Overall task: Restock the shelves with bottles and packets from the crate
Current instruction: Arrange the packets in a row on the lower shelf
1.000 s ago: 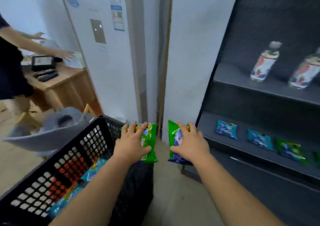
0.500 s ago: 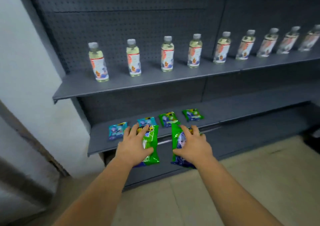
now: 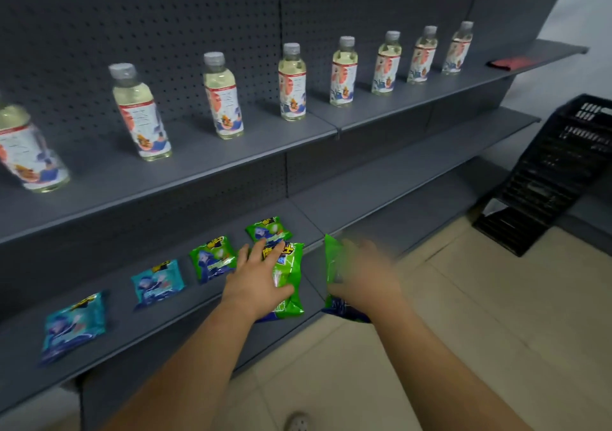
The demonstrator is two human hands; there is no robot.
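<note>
Two green packets are in our hands in front of the grey shelving. Our left hand (image 3: 256, 283) holds the left green packet (image 3: 287, 278) with its long axis running away from us toward the shelf, yellow-lettered end pointing at the back panel, lower end hanging past the front edge of the lower shelf (image 3: 381, 179). The fingers (image 3: 270, 253) lie spread over the top of the packet and the thumb wraps its right side, so the packet sits under the palm and fingers, clamped between them and the thumb. It hovers at the shelf's front edge; we cannot tell whether it touches the shelf.

Our right hand (image 3: 362, 280) is blurred. It holds the right green packet (image 3: 332, 265), which stands nearly upright, long axis top to bottom, its dark blue lower end pointing at the floor (image 3: 463, 314). This packet lies to the left of and beneath the hand, out past the shelf edge, over the floor. The fingers look curled round it, though the blur hides how.

On the lower shelf four packets lie flat in a row: two blue packets (image 3: 158, 283) at left, two small green packets (image 3: 213, 258) to the right, the farthest one just beyond our left fingertips. On the upper shelf (image 3: 265, 152) bottles (image 3: 291, 83) stand upright in a spaced line. A black crate (image 3: 563, 172) leans at the right.
</note>
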